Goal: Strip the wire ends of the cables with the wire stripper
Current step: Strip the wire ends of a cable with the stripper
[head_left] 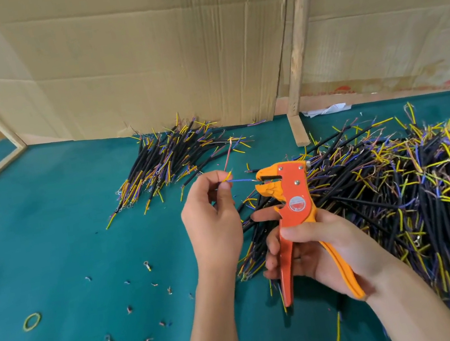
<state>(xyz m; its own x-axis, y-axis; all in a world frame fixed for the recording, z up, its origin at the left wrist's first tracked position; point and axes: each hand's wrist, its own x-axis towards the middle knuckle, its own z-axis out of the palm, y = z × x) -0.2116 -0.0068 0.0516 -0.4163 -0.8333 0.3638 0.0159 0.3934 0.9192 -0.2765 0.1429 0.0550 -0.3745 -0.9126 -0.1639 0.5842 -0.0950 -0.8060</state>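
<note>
Left hand (211, 216) pinches a thin blue wire (241, 180) whose tip reaches into the open metal mouth of the wire stripper (292, 207), right hand (314, 247) wrapped around its orange plastic handles. Big loose heap of black-sheathed cables (396, 191) with yellow and blue ends lies just right of the hands, smaller pile (172, 160) behind. Green felt-like table (51, 225) holds scattered insulation bits, a yellow rubber band (31, 321), creased cardboard (141, 51) at back

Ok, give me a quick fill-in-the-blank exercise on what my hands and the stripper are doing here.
1. The right hand holds the orange ____ by its handles.
2. The left hand pinches a thin ____ wire leading to the tool's head.
3. The larger cable pile lies on the ____ side.

Missing words: wire stripper; blue; right
</note>
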